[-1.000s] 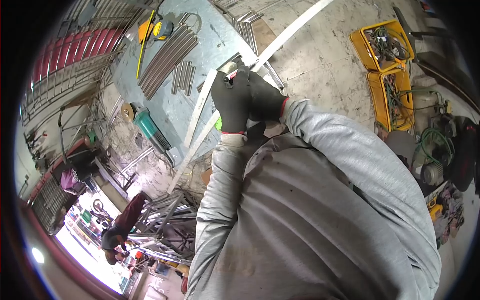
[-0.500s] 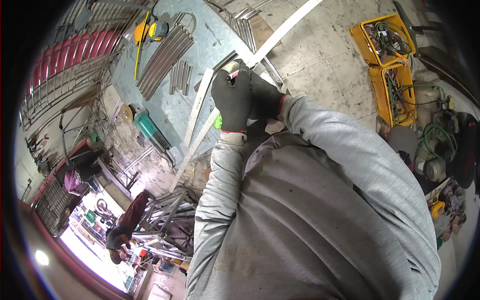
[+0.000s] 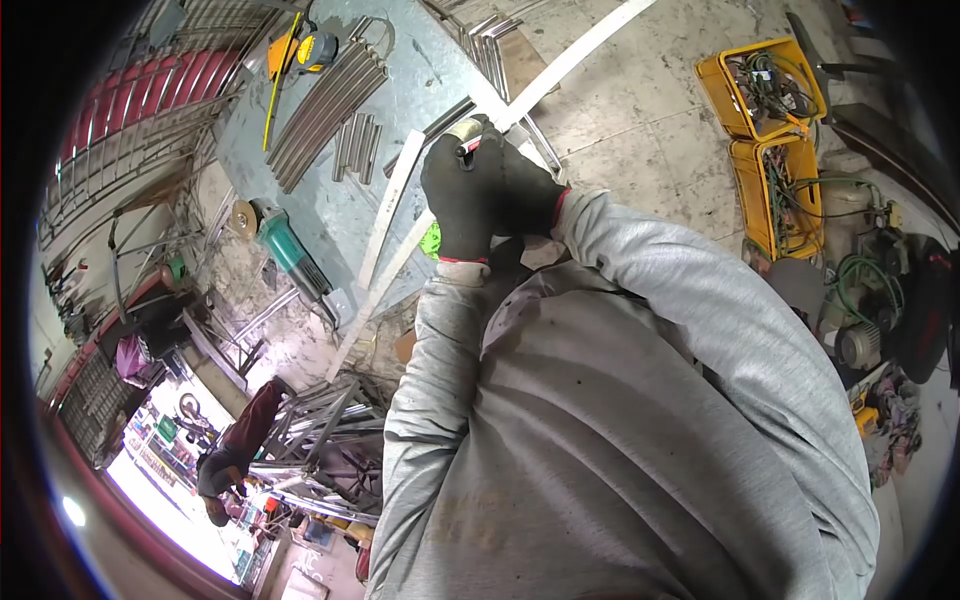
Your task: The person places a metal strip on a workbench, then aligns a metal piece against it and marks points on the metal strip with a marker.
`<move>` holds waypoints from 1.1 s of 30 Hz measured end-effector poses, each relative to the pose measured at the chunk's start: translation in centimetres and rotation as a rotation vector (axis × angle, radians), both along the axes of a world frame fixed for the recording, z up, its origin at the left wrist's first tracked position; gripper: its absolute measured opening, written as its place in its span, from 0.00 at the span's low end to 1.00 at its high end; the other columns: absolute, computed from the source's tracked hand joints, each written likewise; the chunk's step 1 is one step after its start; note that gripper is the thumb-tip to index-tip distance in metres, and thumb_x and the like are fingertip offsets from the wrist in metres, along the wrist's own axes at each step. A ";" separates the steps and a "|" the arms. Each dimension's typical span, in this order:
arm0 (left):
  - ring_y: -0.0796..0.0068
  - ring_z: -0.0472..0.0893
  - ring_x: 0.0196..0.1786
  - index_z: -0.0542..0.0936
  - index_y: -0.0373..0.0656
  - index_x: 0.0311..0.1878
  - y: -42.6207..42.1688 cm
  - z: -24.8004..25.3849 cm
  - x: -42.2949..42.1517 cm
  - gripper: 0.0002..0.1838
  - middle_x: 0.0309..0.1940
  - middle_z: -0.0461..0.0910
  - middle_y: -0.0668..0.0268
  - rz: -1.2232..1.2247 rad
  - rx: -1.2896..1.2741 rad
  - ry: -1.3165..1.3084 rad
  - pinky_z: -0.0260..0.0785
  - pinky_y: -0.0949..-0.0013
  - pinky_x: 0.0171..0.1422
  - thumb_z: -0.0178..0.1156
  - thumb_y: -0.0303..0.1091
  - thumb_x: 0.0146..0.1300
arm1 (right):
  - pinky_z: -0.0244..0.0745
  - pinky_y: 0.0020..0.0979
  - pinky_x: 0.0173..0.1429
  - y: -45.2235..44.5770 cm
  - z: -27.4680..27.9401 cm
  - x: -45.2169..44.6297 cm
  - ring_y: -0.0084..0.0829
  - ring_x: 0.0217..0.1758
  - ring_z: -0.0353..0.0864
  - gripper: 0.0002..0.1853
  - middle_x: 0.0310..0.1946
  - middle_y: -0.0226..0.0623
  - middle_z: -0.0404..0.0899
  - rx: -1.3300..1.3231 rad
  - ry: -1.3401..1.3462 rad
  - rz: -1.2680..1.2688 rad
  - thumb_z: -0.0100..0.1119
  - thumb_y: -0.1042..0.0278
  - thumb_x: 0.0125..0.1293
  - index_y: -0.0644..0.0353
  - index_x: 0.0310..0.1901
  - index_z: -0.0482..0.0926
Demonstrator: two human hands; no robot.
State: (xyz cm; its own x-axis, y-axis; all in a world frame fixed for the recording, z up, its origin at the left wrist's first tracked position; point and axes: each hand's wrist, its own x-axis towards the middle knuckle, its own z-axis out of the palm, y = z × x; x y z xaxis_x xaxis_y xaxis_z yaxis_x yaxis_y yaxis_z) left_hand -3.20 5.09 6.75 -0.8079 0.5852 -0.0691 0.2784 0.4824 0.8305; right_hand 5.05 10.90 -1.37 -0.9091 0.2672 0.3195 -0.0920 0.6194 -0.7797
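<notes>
Both hands wear dark gloves with red cuffs and are pressed together over a long pale metal strip (image 3: 575,62) at the table's edge. My left hand (image 3: 460,195) is closed around a small red and white marker-like item (image 3: 467,147). Against it, on the right, my right hand (image 3: 520,185) is closed, its fingertips hidden, so what it grips cannot be made out. A beige rounded item (image 3: 466,129) shows just beyond the gloves. Another pale strip (image 3: 392,205) with small markings lies left of my left hand. Something bright green (image 3: 431,241) is by the left cuff.
The blue-grey table (image 3: 330,215) bears metal tubes (image 3: 325,120), a yellow tape measure (image 3: 317,50) and a teal grinder (image 3: 292,254). Yellow crates (image 3: 740,100) with cables stand on the right floor. A person (image 3: 235,450) bends at lower left near piled metal frames (image 3: 330,430).
The two gloved hands stay together, with only slight shifts in their pose. The view has moved a little. The person at lower left remains bent over.
</notes>
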 end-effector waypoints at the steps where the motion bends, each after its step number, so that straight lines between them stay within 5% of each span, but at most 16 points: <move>1: 0.51 0.94 0.51 0.93 0.38 0.54 0.0 0.1 0.1 0.16 0.47 0.94 0.49 -0.005 0.003 0.010 0.85 0.55 0.59 0.73 0.38 0.71 | 0.74 0.54 0.78 -0.1 -0.2 -0.1 0.53 0.71 0.83 0.26 0.64 0.49 0.86 0.150 -0.006 -0.013 0.66 0.66 0.71 0.61 0.69 0.81; 3: 0.51 0.94 0.51 0.93 0.39 0.54 -0.1 -0.1 0.0 0.15 0.47 0.94 0.50 -0.008 0.007 0.019 0.84 0.54 0.59 0.74 0.39 0.71 | 0.74 0.53 0.79 -0.1 -0.1 -0.2 0.52 0.71 0.83 0.26 0.65 0.49 0.86 0.254 0.015 -0.024 0.66 0.64 0.72 0.60 0.70 0.81; 6: 0.63 0.93 0.42 0.91 0.33 0.54 -0.3 -0.8 -0.2 0.15 0.44 0.94 0.51 -0.083 0.041 0.204 0.84 0.62 0.50 0.74 0.36 0.73 | 0.73 0.53 0.79 0.0 0.3 0.0 0.51 0.71 0.83 0.26 0.65 0.48 0.86 0.261 0.043 -0.032 0.67 0.62 0.72 0.59 0.69 0.81; 11: 0.59 0.93 0.43 0.92 0.35 0.51 -0.3 -0.6 -0.1 0.14 0.42 0.94 0.52 -0.064 -0.013 0.178 0.83 0.59 0.51 0.74 0.36 0.73 | 0.74 0.62 0.80 0.2 -0.1 0.0 0.53 0.74 0.81 0.31 0.68 0.51 0.82 0.471 -0.003 0.018 0.58 0.51 0.83 0.66 0.75 0.74; 15: 0.59 0.93 0.43 0.92 0.35 0.51 -0.3 -0.5 -0.1 0.14 0.42 0.94 0.52 -0.040 -0.158 0.167 0.83 0.59 0.51 0.74 0.37 0.73 | 0.80 0.56 0.74 -0.1 -0.7 0.2 0.52 0.66 0.86 0.30 0.64 0.52 0.84 0.379 0.020 -0.017 0.58 0.52 0.82 0.69 0.73 0.76; 22: 0.52 0.92 0.45 0.93 0.37 0.52 -0.2 -0.9 0.1 0.16 0.41 0.93 0.50 -0.047 0.024 0.185 0.82 0.55 0.52 0.75 0.40 0.70 | 0.87 0.48 0.62 0.0 -1.2 0.2 0.51 0.58 0.89 0.31 0.61 0.56 0.85 0.461 -0.026 -0.048 0.61 0.51 0.80 0.71 0.71 0.76; 23: 0.47 0.91 0.46 0.93 0.41 0.52 -0.1 -0.8 0.1 0.17 0.40 0.91 0.50 -0.033 0.066 0.150 0.81 0.50 0.52 0.75 0.42 0.68 | 0.87 0.48 0.62 0.0 -0.9 0.3 0.51 0.58 0.89 0.31 0.61 0.56 0.85 0.461 -0.026 -0.047 0.61 0.51 0.80 0.71 0.71 0.76; 30: 0.47 0.91 0.47 0.93 0.40 0.53 -0.3 -1.1 -0.1 0.15 0.42 0.92 0.50 -0.062 0.094 0.180 0.82 0.52 0.53 0.74 0.39 0.69 | 0.83 0.52 0.68 0.2 -0.4 0.3 0.54 0.63 0.88 0.30 0.62 0.56 0.84 0.426 -0.019 -0.017 0.63 0.54 0.78 0.70 0.71 0.77; 33: 0.60 0.93 0.45 0.92 0.33 0.54 -1.1 -0.6 -0.5 0.15 0.44 0.94 0.50 -0.071 0.085 0.191 0.84 0.60 0.55 0.72 0.37 0.76 | 0.79 0.55 0.72 0.6 1.5 0.1 0.52 0.65 0.86 0.26 0.61 0.50 0.85 0.373 -0.007 -0.004 0.67 0.58 0.73 0.64 0.67 0.81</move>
State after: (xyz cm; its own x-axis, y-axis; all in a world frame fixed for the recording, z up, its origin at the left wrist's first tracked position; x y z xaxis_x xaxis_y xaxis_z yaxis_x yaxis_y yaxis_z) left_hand -3.67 4.04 6.11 -0.7580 0.6385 0.1330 0.4654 0.3866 0.7962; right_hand 5.19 11.46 0.10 -0.9109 0.1366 0.3894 -0.0849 0.8615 -0.5007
